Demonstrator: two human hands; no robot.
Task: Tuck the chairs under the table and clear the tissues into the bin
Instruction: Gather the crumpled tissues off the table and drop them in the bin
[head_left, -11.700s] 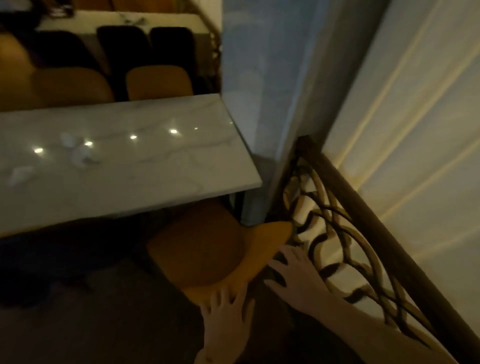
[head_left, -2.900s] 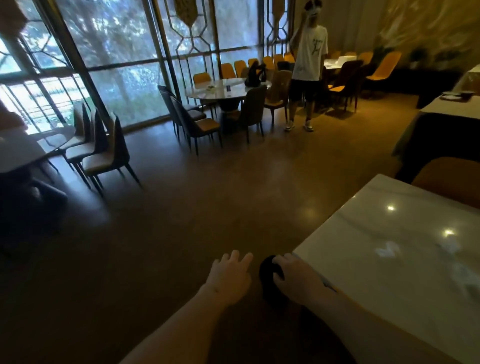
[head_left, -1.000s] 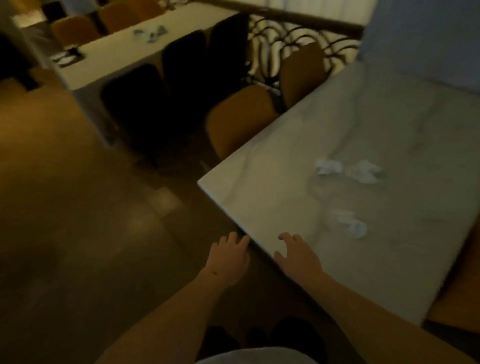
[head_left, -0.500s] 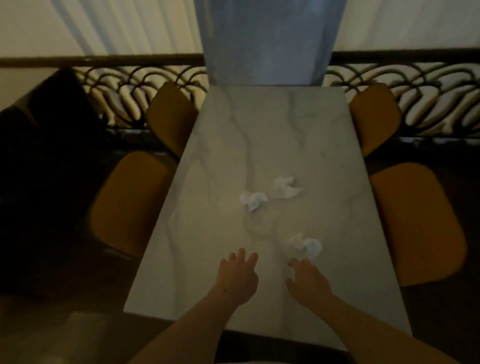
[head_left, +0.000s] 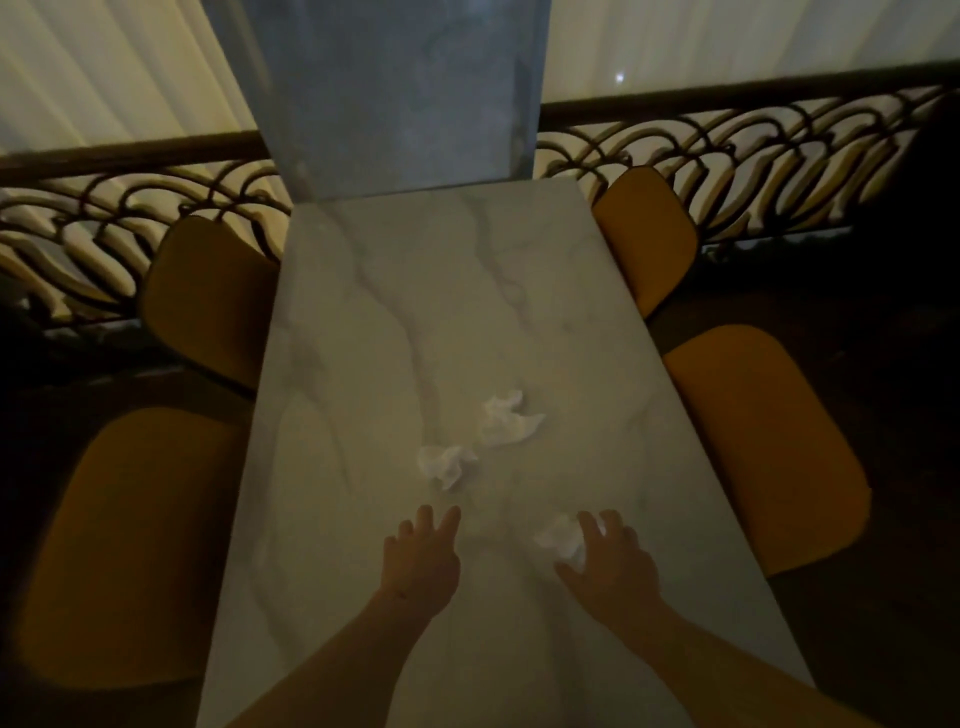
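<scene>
- Surface (head_left: 395, 322): long pale marble-patterned top, running away from the viewer and butting against a blue-grey pillar (head_left: 405, 93) at its far end. Lighting dim.
- Near tissue (head_left: 558, 538): crumpled white wad on the surface, right of the centre line, in contact with the right hand.
- Right hand (head_left: 608, 564): palm down over the surface, fingers curved round the right side of the near tissue, thumb below it. Fingers are closing on the wad; whether it is lifted off the surface cannot be told.
- Left hand (head_left: 421, 561): palm down over the surface, fingers straight and slightly spread, holding nothing. Fingertips point toward the middle tissue but stay apart from it.
- Middle tissue (head_left: 444, 465): crumpled, lying free near the centre of the surface, just beyond the left hand.
- Far tissue (head_left: 506, 421): crumpled, lying free just beyond and to the right of the middle tissue, nearly touching it.
- Left chairs: two mustard-coloured backs, near (head_left: 119, 545) and far (head_left: 208, 296), both close against the surface edge.
- Right chairs: two more, near (head_left: 769, 447) and far (head_left: 647, 234), likewise against the edge.
- Background: dark scrollwork railing (head_left: 753, 140) on both sides of the pillar, pale curtain (head_left: 104, 67) behind it.
</scene>
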